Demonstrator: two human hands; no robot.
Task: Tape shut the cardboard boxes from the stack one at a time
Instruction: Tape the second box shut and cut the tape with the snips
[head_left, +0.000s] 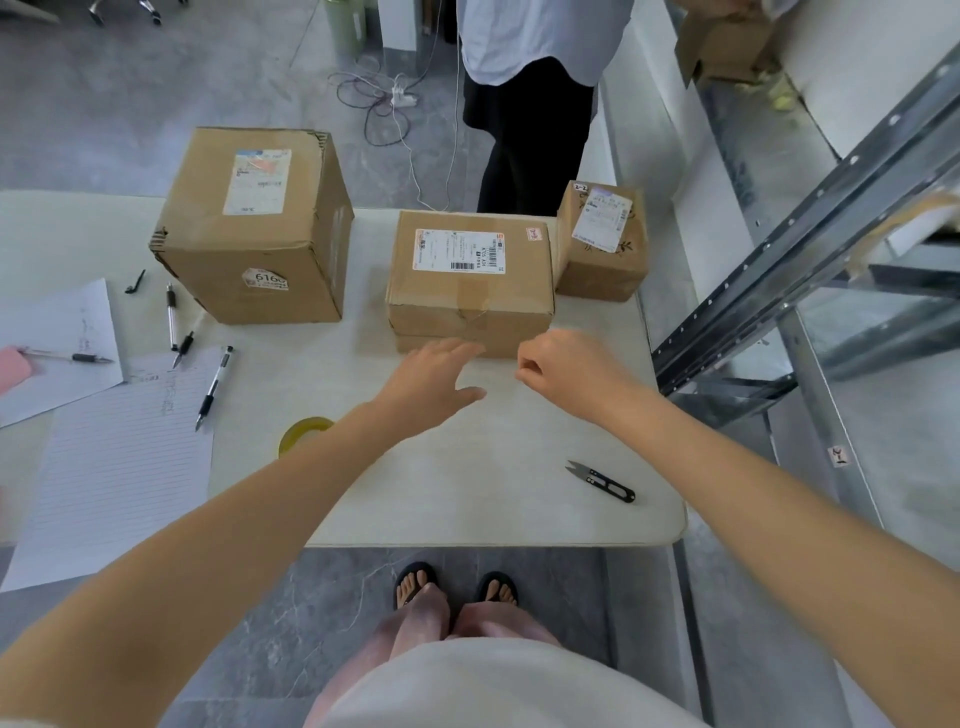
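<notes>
White table (467, 499) bearing cardboard boxes (470, 283) beside metal shelving (810, 249)

Table (519, 499): white matte top, rounded near corner, spread under the fingers (447, 353) and to their left.
Floor (104, 104): grey marbled stone, beyond the fingers past the far table edge and nearer than them below the near edge.
Shelving (810, 234): grey metal rack, perforated beams, right of the fingers, slanting up rightward.
Wall (857, 62): white, behind the rack, far right of the fingers.
Cables (374, 109): tangle and white power strip (403, 96) on the floor, well beyond the fingers.
Light: soft, even; faint shadows on the tabletop.
</notes>
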